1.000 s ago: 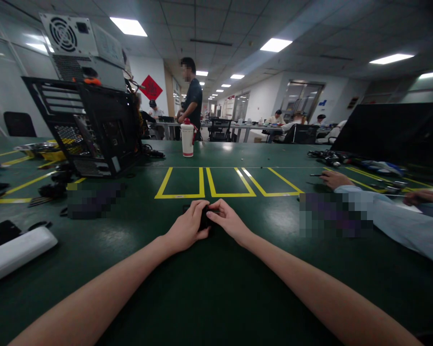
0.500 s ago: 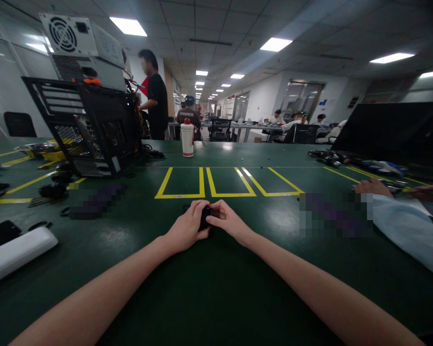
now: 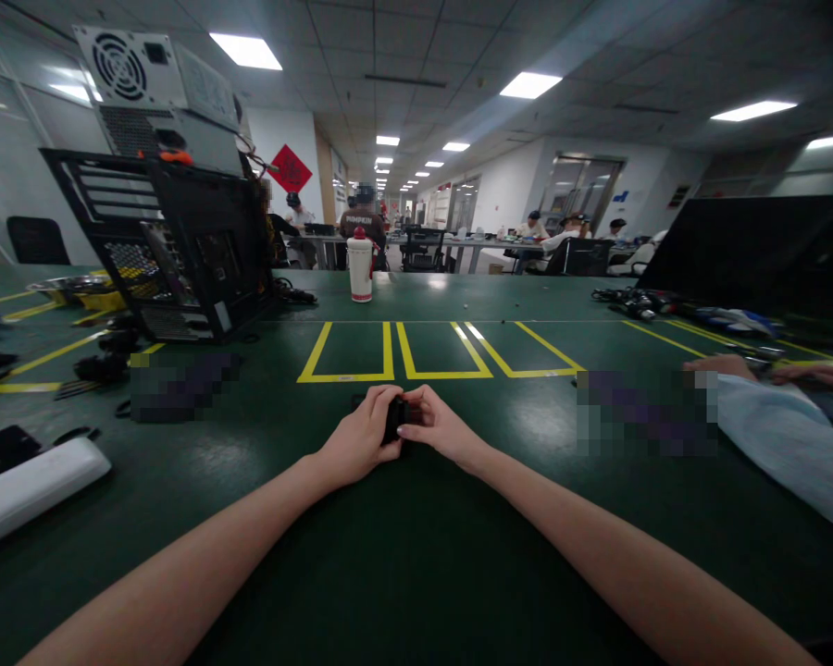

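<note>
One small black object (image 3: pixel 394 419) sat on the green table (image 3: pixel 416 555) just below the yellow boxes (image 3: pixel 434 351), clasped between both hands: left hand (image 3: pixel 358 438) curled around it, right hand (image 3: pixel 436 425) pinching its other side.

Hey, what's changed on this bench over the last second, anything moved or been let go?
The co-worker's arm in the light sleeve at the right drew back toward the right edge. The standing person beyond the computer case walked out of view. The left hand and right hand stayed closed on the small black part on the green table; the white cup did not move.
</note>
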### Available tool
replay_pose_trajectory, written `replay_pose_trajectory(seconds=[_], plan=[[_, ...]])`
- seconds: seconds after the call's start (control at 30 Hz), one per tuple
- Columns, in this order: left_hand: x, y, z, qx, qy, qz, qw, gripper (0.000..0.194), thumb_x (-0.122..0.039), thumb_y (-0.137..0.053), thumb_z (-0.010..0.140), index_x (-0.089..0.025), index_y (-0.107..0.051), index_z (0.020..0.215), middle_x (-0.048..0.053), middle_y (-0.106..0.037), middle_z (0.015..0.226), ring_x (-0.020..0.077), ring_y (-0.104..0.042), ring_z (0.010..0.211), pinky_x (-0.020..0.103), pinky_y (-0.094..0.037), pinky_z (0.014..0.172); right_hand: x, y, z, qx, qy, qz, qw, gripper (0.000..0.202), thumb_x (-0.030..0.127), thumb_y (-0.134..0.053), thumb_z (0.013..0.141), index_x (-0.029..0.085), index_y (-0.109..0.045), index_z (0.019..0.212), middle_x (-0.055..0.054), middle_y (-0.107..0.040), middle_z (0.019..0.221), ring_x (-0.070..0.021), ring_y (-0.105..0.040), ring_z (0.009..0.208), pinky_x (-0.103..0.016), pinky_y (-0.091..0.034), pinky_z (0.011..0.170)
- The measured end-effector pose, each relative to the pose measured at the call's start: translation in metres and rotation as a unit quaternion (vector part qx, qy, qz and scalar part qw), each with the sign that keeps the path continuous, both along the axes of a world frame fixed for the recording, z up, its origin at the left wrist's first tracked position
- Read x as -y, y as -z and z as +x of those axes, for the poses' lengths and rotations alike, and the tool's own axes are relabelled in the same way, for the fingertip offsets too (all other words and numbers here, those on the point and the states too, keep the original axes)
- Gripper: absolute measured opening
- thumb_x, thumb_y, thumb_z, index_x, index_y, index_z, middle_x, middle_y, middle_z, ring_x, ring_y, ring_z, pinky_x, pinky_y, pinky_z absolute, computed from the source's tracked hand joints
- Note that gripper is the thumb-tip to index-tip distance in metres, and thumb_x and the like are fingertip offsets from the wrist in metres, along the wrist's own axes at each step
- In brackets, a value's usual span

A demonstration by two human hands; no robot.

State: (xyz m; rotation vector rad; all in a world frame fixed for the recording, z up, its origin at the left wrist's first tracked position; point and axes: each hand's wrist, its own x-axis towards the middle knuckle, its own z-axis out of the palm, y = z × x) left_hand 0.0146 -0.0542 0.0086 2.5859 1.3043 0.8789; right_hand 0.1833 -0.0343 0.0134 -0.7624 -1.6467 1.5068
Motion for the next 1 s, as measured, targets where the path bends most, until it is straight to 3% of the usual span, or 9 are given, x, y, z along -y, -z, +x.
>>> replay_pose_trajectory(seconds=[0.2,0.37,0.63,0.83,1.0], plan=[[0.0005,-0.0011,0.0008,0.010,0.008,0.001,1.000,0.058,-0.025,-0.054,0.072,-0.024,-0.022,0.121,0.008,-0.033,0.120,0.0254,-0.048,0.104,0.044,-0.047,0.080,0.0019,0.0006,-0.0041,0.008,0.051,0.030,0.998,0.023,0.032,-0.059,0.071,0.021,-0.048,0.089,0.000,-0.053,0.091,-0.0149,-0.052,0.092,-0.035,-0.041,0.086],[0.0009,-0.0016,0.0004,0.007,0.008,0.000,1.000,0.058,-0.025,-0.054,0.073,-0.024,-0.022,0.122,0.008,-0.033,0.121,0.0254,-0.048,0.103,0.043,-0.048,0.079,0.0006,-0.0014,-0.0031,0.037,0.062,0.002,0.997,0.031,0.029,-0.060,0.071,0.020,-0.049,0.098,-0.004,-0.053,0.100,-0.0171,-0.051,0.098,-0.038,-0.039,0.089],[0.0009,-0.0011,0.0001,0.002,0.003,-0.001,1.000,0.059,-0.023,-0.056,0.071,-0.020,-0.024,0.121,0.009,-0.033,0.121,0.0243,-0.049,0.100,0.040,-0.049,0.077,0.0009,-0.0018,0.0015,0.014,0.009,-0.005,1.000,0.038,0.022,-0.068,0.063,0.023,-0.047,0.095,-0.001,-0.053,0.102,-0.0181,-0.051,0.102,-0.040,-0.040,0.090],[0.0014,-0.0029,0.0000,0.003,0.007,-0.004,1.000,0.059,-0.026,-0.054,0.073,-0.023,-0.022,0.122,0.008,-0.033,0.121,0.0246,-0.047,0.103,0.042,-0.048,0.080,0.0013,0.0004,-0.0014,0.030,0.057,0.020,0.998,0.025,0.036,-0.058,0.073,0.021,-0.050,0.092,-0.001,-0.054,0.094,-0.0164,-0.052,0.093,-0.037,-0.040,0.086],[0.0000,-0.0016,0.0005,0.003,0.004,0.000,1.000,0.059,-0.025,-0.054,0.073,-0.022,-0.021,0.123,0.008,-0.032,0.122,0.0245,-0.048,0.103,0.042,-0.047,0.081,-0.0005,-0.0019,-0.0028,0.028,0.063,-0.011,0.998,0.031,0.031,-0.060,0.070,0.019,-0.051,0.097,-0.003,-0.055,0.099,-0.0166,-0.050,0.098,-0.036,-0.038,0.090]])
